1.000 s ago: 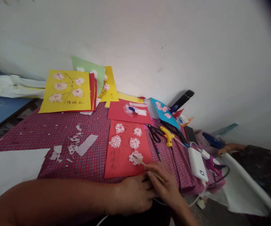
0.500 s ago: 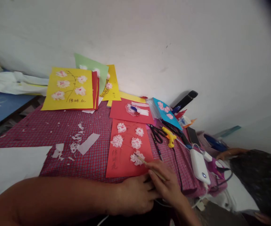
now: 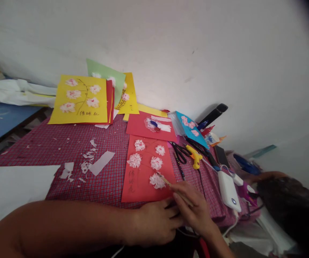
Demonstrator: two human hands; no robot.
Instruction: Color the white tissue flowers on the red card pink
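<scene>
My right hand (image 3: 193,202) pinches a thin paintbrush (image 3: 168,183) with a pale wooden handle. Its tip is at the lower right white-and-pink paper flower (image 3: 157,181) on a red card (image 3: 146,195). Several such flowers, faint drawn stems and handwritten characters are on this card. My left hand (image 3: 157,222) lies flat just below the card's near edge, holding nothing, its fingers slightly apart and partly behind my right hand. A second red card (image 3: 136,125), bearing a clear round dish with blue and red in it and white paper strips, overlaps the far edge.
Paper scraps (image 3: 87,166) lie on the checked cloth (image 3: 63,143), left of the card. Scissors (image 3: 179,153), a yellow glue gun (image 3: 196,157) and a white power bank (image 3: 228,191) are on the right. Yellow flower cards (image 3: 81,104) lean by the wall. Another person (image 3: 288,193) is at far right.
The brush tip has shifted slightly on the lower right flower. My left hand stays nearly still. At far right, the other person has leaned in, the dark head now showing.
</scene>
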